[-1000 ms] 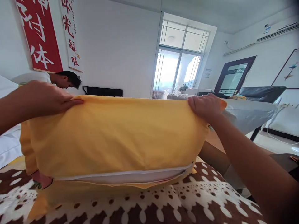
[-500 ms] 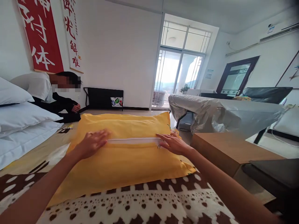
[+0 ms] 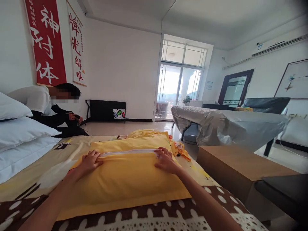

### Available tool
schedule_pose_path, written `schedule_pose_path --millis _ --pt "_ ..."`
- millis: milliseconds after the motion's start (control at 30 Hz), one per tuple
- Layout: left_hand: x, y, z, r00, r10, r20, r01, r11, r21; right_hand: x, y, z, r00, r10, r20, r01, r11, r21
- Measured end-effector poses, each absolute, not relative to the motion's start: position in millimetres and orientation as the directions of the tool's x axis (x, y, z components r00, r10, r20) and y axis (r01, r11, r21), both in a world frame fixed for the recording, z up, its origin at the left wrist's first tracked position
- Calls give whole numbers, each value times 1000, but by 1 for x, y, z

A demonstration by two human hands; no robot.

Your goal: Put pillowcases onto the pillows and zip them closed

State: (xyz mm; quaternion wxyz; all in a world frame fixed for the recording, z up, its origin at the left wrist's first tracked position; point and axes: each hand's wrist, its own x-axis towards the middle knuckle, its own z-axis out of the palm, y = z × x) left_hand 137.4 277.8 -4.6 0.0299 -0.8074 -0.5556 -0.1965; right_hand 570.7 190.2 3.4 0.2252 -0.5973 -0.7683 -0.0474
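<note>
A yellow pillow (image 3: 134, 183) lies in front of me on the bed, with a pale zipper strip (image 3: 130, 151) running across its upper part. My left hand (image 3: 90, 162) rests on the pillow at the strip's left end, thumb apart from slightly bent fingers. At the right end, my right hand (image 3: 166, 161) presses on the cover with fingers and thumb spread. Both hands look open on the fabric. Beyond the far edge shows a bunched yellow cloth (image 3: 141, 132), partly hidden by the pillow.
A patterned bedspread (image 3: 166, 213) lies beneath. White pillows (image 3: 26, 134) are stacked at left, near a seated person (image 3: 38, 99). To the right stand a wooden box-like table (image 3: 240, 162), a dark seat (image 3: 284, 192) and a plastic-covered table (image 3: 223, 118).
The pillow's far edge has dropped and come nearer, showing the yellow cloth behind it. My left hand has moved left and settled on the pillow. My view has tilted upward.
</note>
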Motion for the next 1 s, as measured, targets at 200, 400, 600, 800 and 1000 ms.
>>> schedule_pose_path --millis 200,400,600,800,1000 --pt "153 258 15 230 865 446 934 -324 147 529 196 5 -168 850 500 958 260 -121" --pt "158 223 61 95 771 629 956 -246 157 532 173 56 -187 789 585 973 233 -4" --pt "146 185 123 -48 657 752 962 -173 213 525 147 106 -208 752 626 978 179 110" --pt "107 182 95 352 912 213 918 -381 113 531 133 88 -227 851 474 974 193 121" --pt "76 176 30 385 920 80 896 -393 208 537 120 43 -316 905 286 947 317 43"
